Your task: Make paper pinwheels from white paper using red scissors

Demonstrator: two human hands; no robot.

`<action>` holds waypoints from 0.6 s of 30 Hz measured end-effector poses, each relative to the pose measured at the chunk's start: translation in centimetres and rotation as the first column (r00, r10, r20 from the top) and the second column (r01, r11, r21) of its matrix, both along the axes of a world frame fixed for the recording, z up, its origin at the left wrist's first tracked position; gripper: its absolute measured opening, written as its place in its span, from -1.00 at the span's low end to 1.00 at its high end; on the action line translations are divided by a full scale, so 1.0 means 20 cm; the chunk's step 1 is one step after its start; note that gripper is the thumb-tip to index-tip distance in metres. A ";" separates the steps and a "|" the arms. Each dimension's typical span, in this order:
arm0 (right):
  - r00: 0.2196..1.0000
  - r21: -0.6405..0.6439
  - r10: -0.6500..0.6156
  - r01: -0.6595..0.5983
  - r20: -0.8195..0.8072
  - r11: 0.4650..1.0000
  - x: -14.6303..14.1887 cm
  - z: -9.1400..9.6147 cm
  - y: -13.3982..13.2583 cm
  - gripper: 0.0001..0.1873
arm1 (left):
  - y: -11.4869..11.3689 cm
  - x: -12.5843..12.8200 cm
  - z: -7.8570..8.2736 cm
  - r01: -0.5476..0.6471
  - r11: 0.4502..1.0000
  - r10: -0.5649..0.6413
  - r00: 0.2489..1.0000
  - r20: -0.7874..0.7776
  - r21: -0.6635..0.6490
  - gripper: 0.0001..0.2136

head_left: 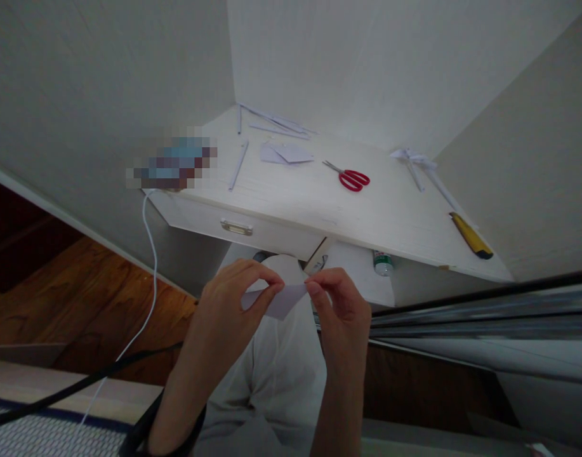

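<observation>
A small piece of white paper (282, 303) is held over my lap, in front of the desk edge. My left hand (238, 289) pinches its upper left part between thumb and forefinger. At the right corner, my right hand (341, 304) grips the same paper between thumb and fingertips. On the desk beyond lie folded paper pieces (288, 153) and scissors with red handles (353, 179), blades pointing left. Thin rolled paper sticks (278, 127) lie along the back, and a single paper stick (238, 165) sits apart at the left.
A yellow box cutter (470, 236) lies at the desk's right end, near joined paper sticks (417, 166). A blurred-out object (174, 164) is at the left end, with a white cable (153, 266) hanging down. Below the white desk (291, 197), a bottle (383, 263) stands on a shelf.
</observation>
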State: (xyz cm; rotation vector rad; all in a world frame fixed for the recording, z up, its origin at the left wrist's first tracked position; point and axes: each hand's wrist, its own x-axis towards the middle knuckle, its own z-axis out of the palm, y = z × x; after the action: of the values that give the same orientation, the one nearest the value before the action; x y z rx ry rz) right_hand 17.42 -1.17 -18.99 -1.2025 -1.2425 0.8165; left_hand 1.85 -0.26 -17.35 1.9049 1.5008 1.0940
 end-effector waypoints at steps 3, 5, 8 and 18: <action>0.999 0.020 0.019 -0.020 0.046 1.000 0.00 0.00 0.00 -0.85 | 0.00 0.01 0.01 0.076 0.997 -0.076 0.996 0.051 -0.005 -0.93; 0.995 0.027 0.056 -0.058 0.076 0.998 -0.01 0.01 0.00 -0.84 | 0.00 0.03 0.01 0.110 0.994 -0.108 0.990 0.089 -0.013 -0.94; 0.993 0.032 0.077 -0.080 0.092 0.996 -0.01 0.02 -0.01 -0.84 | 0.00 0.04 0.01 0.107 0.994 -0.104 0.985 0.134 -0.014 -0.92; 0.998 0.008 -0.065 0.066 -0.013 0.998 0.08 0.01 0.00 -0.88 | 0.01 0.00 0.00 0.088 0.985 -0.068 0.989 0.134 -0.148 -0.92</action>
State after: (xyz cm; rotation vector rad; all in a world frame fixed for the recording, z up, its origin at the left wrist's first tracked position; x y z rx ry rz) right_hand 19.09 -1.16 -18.71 -1.2234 -1.1888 0.7694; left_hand 1.75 -0.06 -17.41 1.7397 1.3860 1.0155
